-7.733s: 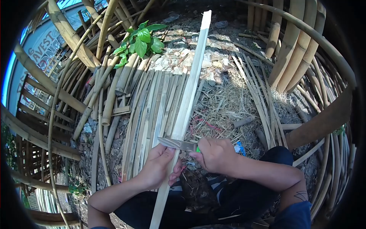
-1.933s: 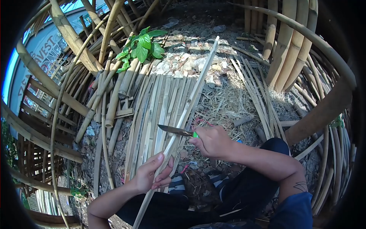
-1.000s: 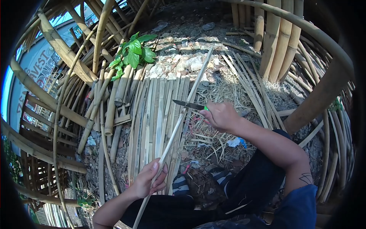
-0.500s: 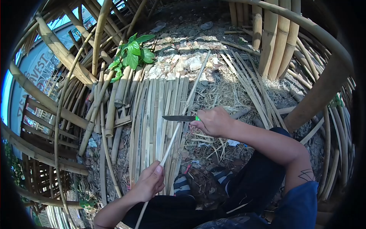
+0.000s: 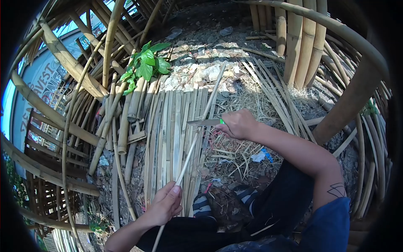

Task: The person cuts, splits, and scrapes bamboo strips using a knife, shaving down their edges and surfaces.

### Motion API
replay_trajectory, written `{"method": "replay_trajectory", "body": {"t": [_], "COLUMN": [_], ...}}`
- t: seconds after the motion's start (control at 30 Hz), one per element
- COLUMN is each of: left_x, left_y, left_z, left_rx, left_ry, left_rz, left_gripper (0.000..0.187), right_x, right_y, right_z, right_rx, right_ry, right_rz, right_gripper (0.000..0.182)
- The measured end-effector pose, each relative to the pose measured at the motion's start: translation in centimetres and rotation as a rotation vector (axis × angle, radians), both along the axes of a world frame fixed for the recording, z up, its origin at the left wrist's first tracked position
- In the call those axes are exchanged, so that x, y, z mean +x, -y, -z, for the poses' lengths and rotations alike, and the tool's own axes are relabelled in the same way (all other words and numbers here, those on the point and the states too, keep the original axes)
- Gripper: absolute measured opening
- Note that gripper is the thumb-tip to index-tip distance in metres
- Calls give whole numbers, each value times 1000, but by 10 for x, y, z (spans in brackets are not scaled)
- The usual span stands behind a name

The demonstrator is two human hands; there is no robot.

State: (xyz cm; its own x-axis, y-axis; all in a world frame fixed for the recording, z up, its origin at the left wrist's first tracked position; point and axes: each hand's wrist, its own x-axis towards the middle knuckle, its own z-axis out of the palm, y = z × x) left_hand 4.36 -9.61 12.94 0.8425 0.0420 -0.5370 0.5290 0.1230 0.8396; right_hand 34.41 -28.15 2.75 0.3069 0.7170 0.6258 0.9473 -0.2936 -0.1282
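A long, thin bamboo strip (image 5: 190,153) runs slantwise from my lap up past the middle of the view. My left hand (image 5: 165,204) is closed around its lower part, thumb lying along the top. In my right hand (image 5: 238,124) is a knife (image 5: 203,122) with a green handle, mostly hidden by the fingers. The blade points left and lies across the strip, apparently touching it. Beneath the strip, a row of split bamboo slats (image 5: 170,138) is laid side by side on the ground.
More slats (image 5: 275,98) and straw-like shavings (image 5: 247,101) lie to the right. Thick bamboo poles (image 5: 305,46) stand at the back right. Cut bamboo pieces (image 5: 123,133) and a leafy green plant (image 5: 147,63) are at the left. My sandalled feet (image 5: 203,205) are below.
My right hand with the knife has moved up along the strip, away from my left hand, and slightly right. My left hand still holds the strip, nearly in place.
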Motion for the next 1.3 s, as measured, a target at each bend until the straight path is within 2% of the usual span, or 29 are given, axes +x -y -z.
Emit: {"method": "replay_trajectory", "body": {"t": [0.13,0.2,0.27,0.33,0.37,0.4,0.47,0.5,0.57,0.77,0.83,0.87,0.93,0.97,1.03,1.07,1.13,1.2,1.3], "left_x": [1,-2,-4,-9,-11,-14,-17,-17,-17,-22,-21,-22,-21,-21,-21,-21,-22,-27,-33], "left_y": [-1,-4,-6,-5,-6,-9,-10,-9,-9,-12,-17,-19,-21,-22,-20,-20,-17,-13,-7], "left_z": [-3,-5,-4,-4,-6,-6,-6,-5,-7,-5,-2,0,2,2,2,3,0,-1,1], "left_rx": [1,-2,17,7,6,7,-54,-63,5,51,44,34,19,11,17,24,6,-18,-55], "left_ry": [27,23,17,-4,-20,-21,-26,-29,-51,-22,-20,-27,-27,-43,-48,-56,-67,-95,-116], "left_rz": [-7,-12,-4,0,0,6,9,16,5,-1,-5,-13,-13,-10,-11,-16,-31,-43,4], "left_gripper": [42,43,45,46,47,47,33,33,48,46,46,47,47,48,49,49,43,38,35], "right_x": [21,37,42,48,64,62,62,67,78,76,66,59,46,32,-1,-16,-33,-16,33], "right_y": [1,7,9,9,19,20,28,27,30,22,8,1,-13,-16,-20,-22,-25,-21,-7], "right_z": [-1,-1,3,4,2,1,-5,-2,2,1,4,4,-2,0,-6,-10,-17,-13,-11], "right_rx": [27,-10,-26,21,-64,-63,-151,-180,-167,-191,-28,-32,105,106,97,100,-133,-142,-215], "right_ry": [62,63,40,-106,-83,-84,-75,-86,-76,-55,-311,-308,-1136,-1137,-674,-674,-400,-333,-265], "right_rz": [-19,84,89,290,332,337,343,359,370,376,345,345,214,217,222,223,124,106,214], "right_gripper": [49,47,49,57,61,61,62,62,62,65,67,67,68,68,65,65,63,61,60]}}
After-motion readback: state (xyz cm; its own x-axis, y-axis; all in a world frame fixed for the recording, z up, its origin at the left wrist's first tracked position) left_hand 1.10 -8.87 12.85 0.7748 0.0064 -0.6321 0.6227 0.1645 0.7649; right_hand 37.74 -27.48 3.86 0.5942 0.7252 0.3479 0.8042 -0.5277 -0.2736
